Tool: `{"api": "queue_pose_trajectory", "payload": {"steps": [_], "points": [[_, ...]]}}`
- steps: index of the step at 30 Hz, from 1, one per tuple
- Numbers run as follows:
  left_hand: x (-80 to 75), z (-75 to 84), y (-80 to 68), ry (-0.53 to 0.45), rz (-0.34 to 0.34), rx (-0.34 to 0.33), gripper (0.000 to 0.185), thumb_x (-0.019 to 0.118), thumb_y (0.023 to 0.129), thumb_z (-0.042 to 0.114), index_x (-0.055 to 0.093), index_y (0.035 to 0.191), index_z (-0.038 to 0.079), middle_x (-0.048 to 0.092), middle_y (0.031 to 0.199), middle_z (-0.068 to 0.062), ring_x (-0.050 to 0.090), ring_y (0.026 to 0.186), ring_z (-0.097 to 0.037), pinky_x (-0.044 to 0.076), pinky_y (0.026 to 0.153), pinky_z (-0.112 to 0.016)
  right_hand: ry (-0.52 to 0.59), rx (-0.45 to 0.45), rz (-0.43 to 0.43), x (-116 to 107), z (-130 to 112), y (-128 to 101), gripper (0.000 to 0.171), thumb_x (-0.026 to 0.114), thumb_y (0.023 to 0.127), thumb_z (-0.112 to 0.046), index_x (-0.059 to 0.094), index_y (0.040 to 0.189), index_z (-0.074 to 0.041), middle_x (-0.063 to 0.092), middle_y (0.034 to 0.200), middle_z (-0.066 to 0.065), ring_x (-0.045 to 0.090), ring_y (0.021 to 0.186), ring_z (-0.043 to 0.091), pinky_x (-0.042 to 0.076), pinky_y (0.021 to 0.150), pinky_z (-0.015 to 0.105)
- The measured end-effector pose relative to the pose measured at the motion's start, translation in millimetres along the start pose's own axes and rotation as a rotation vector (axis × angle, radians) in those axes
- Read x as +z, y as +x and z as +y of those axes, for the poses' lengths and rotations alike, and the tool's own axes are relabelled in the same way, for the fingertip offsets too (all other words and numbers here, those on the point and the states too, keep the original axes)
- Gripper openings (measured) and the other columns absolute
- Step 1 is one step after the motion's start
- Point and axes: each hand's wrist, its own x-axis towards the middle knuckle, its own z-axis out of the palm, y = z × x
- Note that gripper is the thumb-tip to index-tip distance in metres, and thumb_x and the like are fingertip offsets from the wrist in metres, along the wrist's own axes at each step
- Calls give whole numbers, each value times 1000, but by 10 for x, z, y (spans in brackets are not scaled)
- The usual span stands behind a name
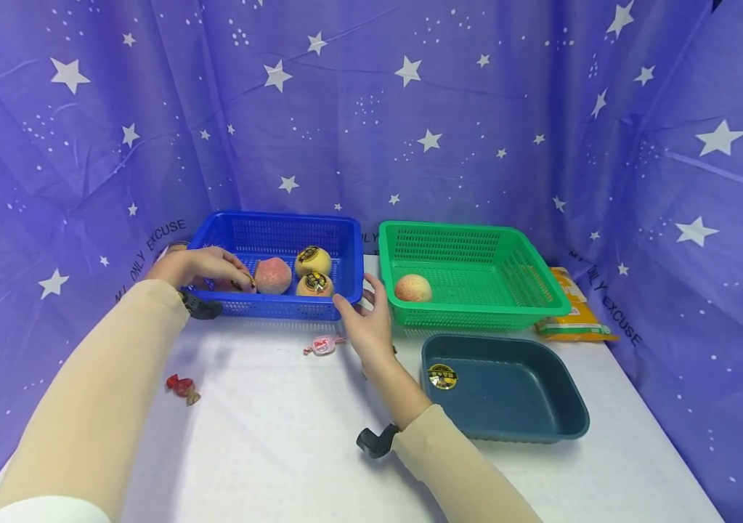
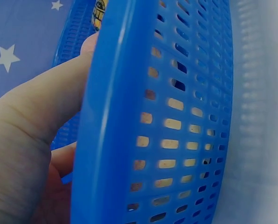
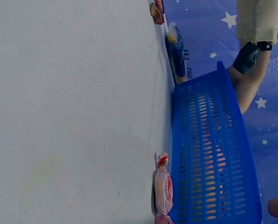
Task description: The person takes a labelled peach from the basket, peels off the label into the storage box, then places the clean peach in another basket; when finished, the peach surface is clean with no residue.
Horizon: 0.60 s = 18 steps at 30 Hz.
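My left hand [image 1: 214,267] reaches over the front rim of the blue basket [image 1: 266,306] at its left end. Its fingers curl round a mostly hidden peach, of which a dark-and-yellow sticker shows by the fingertips. In the left wrist view the thumb [image 2: 50,93] lies behind the basket's rim. Beside the hand in the basket sit a pink peach [image 1: 273,276] and two yellowish peaches [image 1: 313,261] with black-and-gold stickers. My right hand [image 1: 371,327] is at the basket's front right corner, thumb and fingers spread apart about it, holding nothing.
A green basket [image 1: 476,318] to the right holds one peach [image 1: 413,288]. Before it stands a dark teal tub [image 1: 508,407] with a sticker. An orange packet [image 1: 577,312] lies at far right. A pink-wrapped candy [image 1: 324,345] and a red-wrapped candy [image 1: 183,388] lie on the white table.
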Motion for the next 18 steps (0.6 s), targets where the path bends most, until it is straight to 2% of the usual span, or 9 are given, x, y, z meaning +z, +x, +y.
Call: {"api": "queue_pose_trajectory", "payload": {"steps": [4, 8, 14, 18], "points": [[6, -38, 12, -25, -9, -5, 64, 80, 99, 47, 60, 146, 8, 54, 157, -18, 48, 148, -40, 46, 124, -70, 9, -13, 4, 41, 21, 24, 73, 79, 104, -28, 43, 167, -30, 52, 165, 18, 61, 146, 45, 58, 118, 55], [15, -54, 9, -13, 1, 0, 64, 79, 100, 47, 62, 147, 8, 60, 152, -16, 53, 142, -37, 51, 120, -66, 0, -3, 14, 59, 28, 41, 72, 79, 104, -28, 44, 167, -30, 54, 163, 17, 60, 147, 44, 58, 118, 55], [38, -78, 22, -2, 50, 8, 58, 81, 99, 49, 69, 139, 10, 73, 126, -3, 61, 120, -24, 58, 103, -47, -3, -3, 9, 60, 40, 75, 73, 79, 104, -26, 43, 167, -30, 60, 157, 19, 64, 144, 43, 59, 117, 55], [53, -67, 8, 0, 92, 11, 58, 82, 97, 47, 69, 140, 10, 73, 121, -2, 62, 110, -20, 57, 93, -37, 2, -19, -2, 48, 52, 96, 73, 80, 103, -27, 43, 166, -30, 62, 153, 19, 66, 141, 41, 60, 115, 53]]}}
